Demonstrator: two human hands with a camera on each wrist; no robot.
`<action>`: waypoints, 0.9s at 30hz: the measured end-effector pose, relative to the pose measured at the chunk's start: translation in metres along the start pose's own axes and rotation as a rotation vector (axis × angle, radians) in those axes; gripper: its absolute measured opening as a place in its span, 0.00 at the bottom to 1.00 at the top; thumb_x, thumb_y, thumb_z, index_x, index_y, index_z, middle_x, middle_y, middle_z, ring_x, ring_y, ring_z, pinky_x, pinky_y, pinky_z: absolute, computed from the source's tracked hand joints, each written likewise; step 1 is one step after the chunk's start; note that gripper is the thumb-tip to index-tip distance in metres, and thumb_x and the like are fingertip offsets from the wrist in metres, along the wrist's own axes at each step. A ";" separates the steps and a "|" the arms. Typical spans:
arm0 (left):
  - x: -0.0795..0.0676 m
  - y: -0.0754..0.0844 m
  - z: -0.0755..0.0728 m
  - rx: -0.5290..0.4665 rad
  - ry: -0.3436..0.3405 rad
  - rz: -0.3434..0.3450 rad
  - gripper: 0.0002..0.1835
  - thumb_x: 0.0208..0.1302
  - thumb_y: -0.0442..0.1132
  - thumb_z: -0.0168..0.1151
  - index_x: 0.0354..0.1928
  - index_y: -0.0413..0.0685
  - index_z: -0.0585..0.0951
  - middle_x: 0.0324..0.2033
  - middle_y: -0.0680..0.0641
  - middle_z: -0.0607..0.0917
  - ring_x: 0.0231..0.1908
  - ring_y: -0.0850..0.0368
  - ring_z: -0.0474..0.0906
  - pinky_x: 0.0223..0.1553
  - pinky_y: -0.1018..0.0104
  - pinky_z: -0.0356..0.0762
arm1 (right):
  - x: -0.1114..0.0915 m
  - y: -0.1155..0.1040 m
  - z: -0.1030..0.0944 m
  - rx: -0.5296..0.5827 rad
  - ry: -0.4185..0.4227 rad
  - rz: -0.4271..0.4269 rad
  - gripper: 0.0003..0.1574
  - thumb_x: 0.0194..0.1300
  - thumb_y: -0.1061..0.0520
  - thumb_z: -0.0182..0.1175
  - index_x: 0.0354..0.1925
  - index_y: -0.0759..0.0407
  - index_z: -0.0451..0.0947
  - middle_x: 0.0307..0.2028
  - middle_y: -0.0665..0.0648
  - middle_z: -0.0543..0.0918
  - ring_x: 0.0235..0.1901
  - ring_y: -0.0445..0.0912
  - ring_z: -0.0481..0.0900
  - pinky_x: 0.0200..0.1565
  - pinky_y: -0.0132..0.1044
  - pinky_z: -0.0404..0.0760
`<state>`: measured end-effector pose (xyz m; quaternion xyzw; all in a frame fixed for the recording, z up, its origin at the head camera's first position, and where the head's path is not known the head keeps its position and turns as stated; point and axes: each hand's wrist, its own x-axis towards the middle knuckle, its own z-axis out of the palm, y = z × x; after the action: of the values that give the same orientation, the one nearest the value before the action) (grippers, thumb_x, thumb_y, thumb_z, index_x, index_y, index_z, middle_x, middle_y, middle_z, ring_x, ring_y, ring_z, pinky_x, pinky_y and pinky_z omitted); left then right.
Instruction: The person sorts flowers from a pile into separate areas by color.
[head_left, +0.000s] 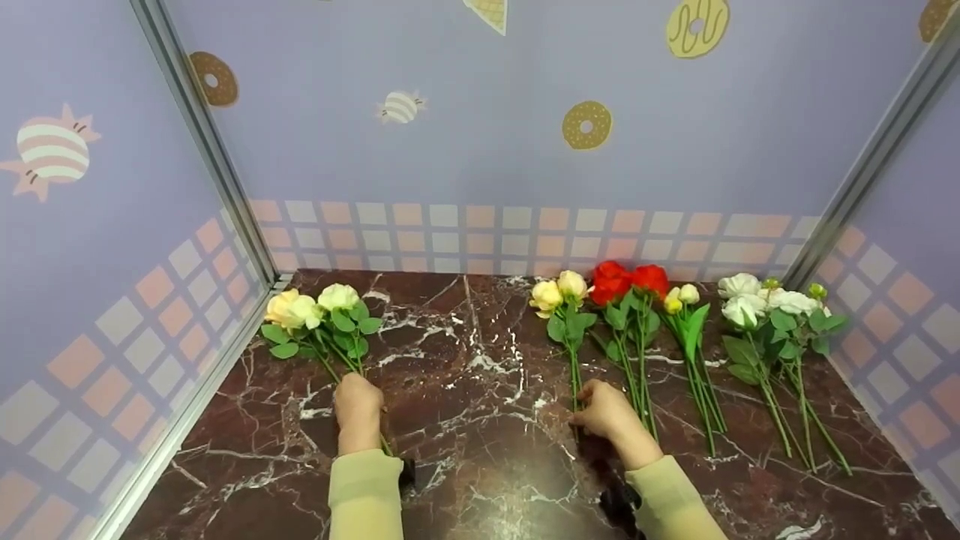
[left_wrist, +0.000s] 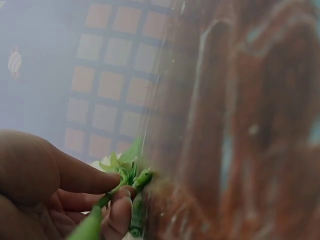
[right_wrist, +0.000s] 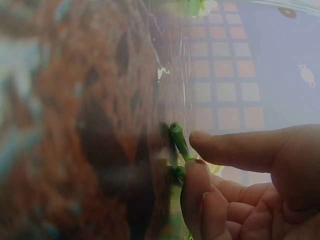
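In the head view my left hand is at the left, over the stems of cream and peach roses whose blooms point to the back wall. The left wrist view shows its thumb and forefinger pinching a green stem, with cut stem ends beside the fingertips. My right hand is at the lower stems of two pale yellow roses lying right of the middle. In the right wrist view its thumb and curled forefinger close around a green stem; another stem end lies just below.
Right of the yellow roses lie red roses, yellow tulips and white roses, stems toward me. The dark marbled table is bounded by a back wall and side walls with metal corner posts.
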<state>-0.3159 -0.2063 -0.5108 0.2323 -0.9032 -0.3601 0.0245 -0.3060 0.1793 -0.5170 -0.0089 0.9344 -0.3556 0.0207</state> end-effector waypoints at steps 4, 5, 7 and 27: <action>0.001 -0.002 -0.005 -0.126 -0.057 -0.031 0.17 0.78 0.36 0.53 0.54 0.26 0.81 0.51 0.25 0.84 0.51 0.31 0.82 0.50 0.46 0.83 | 0.001 0.000 0.001 -0.013 0.002 -0.008 0.20 0.50 0.64 0.76 0.39 0.69 0.78 0.36 0.66 0.87 0.24 0.48 0.83 0.33 0.41 0.85; 0.001 -0.002 -0.005 -0.172 -0.076 -0.042 0.18 0.79 0.36 0.52 0.57 0.27 0.80 0.52 0.26 0.84 0.50 0.34 0.83 0.48 0.49 0.84 | 0.001 0.000 0.001 -0.019 0.002 -0.009 0.20 0.50 0.63 0.77 0.39 0.68 0.78 0.35 0.65 0.87 0.26 0.49 0.84 0.34 0.42 0.85; 0.001 -0.002 -0.007 -0.270 -0.108 -0.058 0.19 0.80 0.35 0.51 0.63 0.26 0.77 0.54 0.28 0.84 0.46 0.40 0.86 0.43 0.57 0.86 | 0.001 0.000 0.001 -0.038 0.003 -0.012 0.21 0.51 0.61 0.77 0.39 0.67 0.79 0.34 0.63 0.87 0.29 0.50 0.84 0.37 0.44 0.85; -0.005 0.020 -0.004 -0.776 -0.230 -0.041 0.23 0.77 0.28 0.54 0.68 0.24 0.70 0.58 0.24 0.81 0.42 0.51 0.91 0.50 0.59 0.90 | 0.000 0.000 0.000 -0.014 -0.006 0.006 0.21 0.53 0.59 0.77 0.40 0.68 0.79 0.32 0.63 0.86 0.22 0.46 0.82 0.31 0.40 0.83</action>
<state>-0.3186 -0.1940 -0.4940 0.1822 -0.6923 -0.6982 0.0021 -0.3062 0.1795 -0.5171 -0.0072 0.9368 -0.3488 0.0247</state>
